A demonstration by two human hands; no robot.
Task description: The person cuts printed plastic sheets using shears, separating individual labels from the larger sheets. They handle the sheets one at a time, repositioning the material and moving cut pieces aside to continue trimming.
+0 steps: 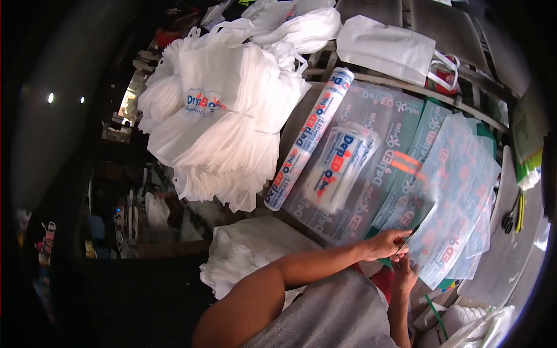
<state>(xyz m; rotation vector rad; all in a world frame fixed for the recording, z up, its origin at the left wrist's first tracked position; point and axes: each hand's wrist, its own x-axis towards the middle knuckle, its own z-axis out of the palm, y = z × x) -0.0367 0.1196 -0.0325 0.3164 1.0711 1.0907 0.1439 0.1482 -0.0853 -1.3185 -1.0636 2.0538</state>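
Head view: nearest, a person in a grey shirt (331, 316) leans over packaging. The right hand (404, 274) is just below the left hand (383, 245), both at the near edge of a fanned pile of translucent printed sheets (464, 174) at the right. The fingers of both hands are bent in around a slim dark tool (414, 231); which hand grips it cannot be told. Left of the left forearm sits a pale stack (246, 246). Beyond the hands, a small packed bundle (336, 168) lettered "DepED" lies on a clear printed sheet (389, 122), with a long printed roll (310, 136) slanting along its left. Farther left is a big tied mass of white bags (214, 139). Farthest, a flat white bag (383, 49) with looped handles.
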